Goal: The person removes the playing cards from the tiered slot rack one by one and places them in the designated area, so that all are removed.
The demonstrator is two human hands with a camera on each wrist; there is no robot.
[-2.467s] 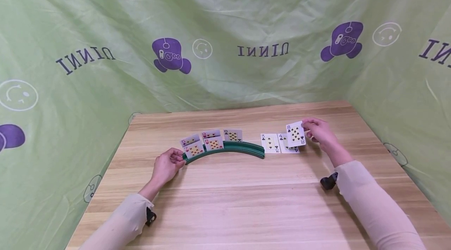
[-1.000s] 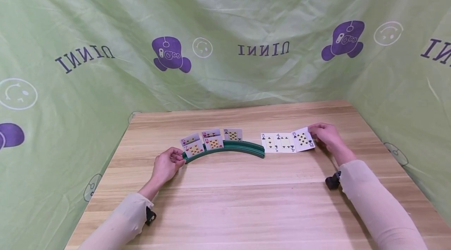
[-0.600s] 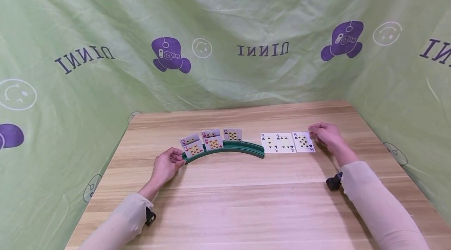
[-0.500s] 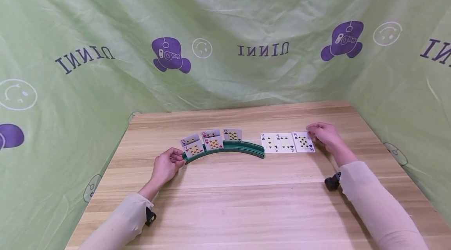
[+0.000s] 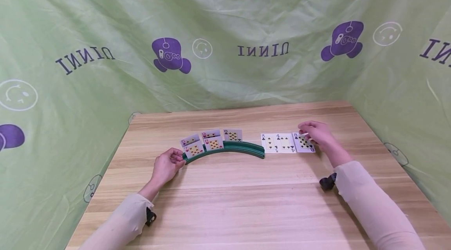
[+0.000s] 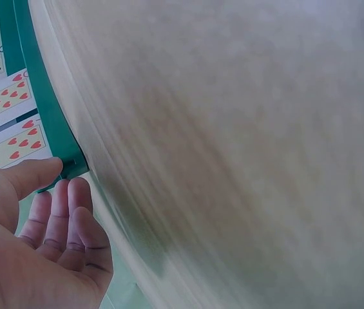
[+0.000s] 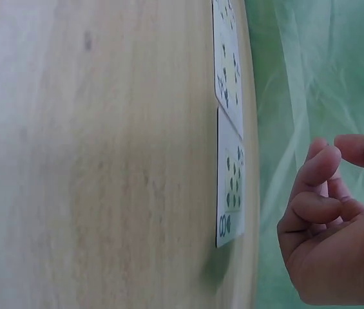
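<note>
My left hand (image 5: 167, 163) pinches the left end of a curved green card holder (image 5: 243, 147), thumb on top and fingers below in the left wrist view. Playing cards stand in the holder: a seven of hearts (image 5: 194, 150) and eight of hearts (image 5: 213, 144) in front, with a five (image 5: 190, 140), a nine (image 5: 210, 134) and a black eight (image 5: 232, 135) behind. Over another black eight playing card (image 7: 232, 183) hovers my right hand (image 5: 318, 134), fingers loosely bent, nothing between them. That eight lies face up, partly covered by the fingers in the head view.
A black three (image 5: 269, 144) and a black four (image 5: 286, 144) lie face up in a row between the holder's right end and the loose eight. The wooden table (image 5: 225, 203) meets a green printed curtain (image 5: 225, 77) at the back and sides.
My right hand laid the held eight down to the right of the four and let it go. It has since shifted left above that card. The left hand stays put.
</note>
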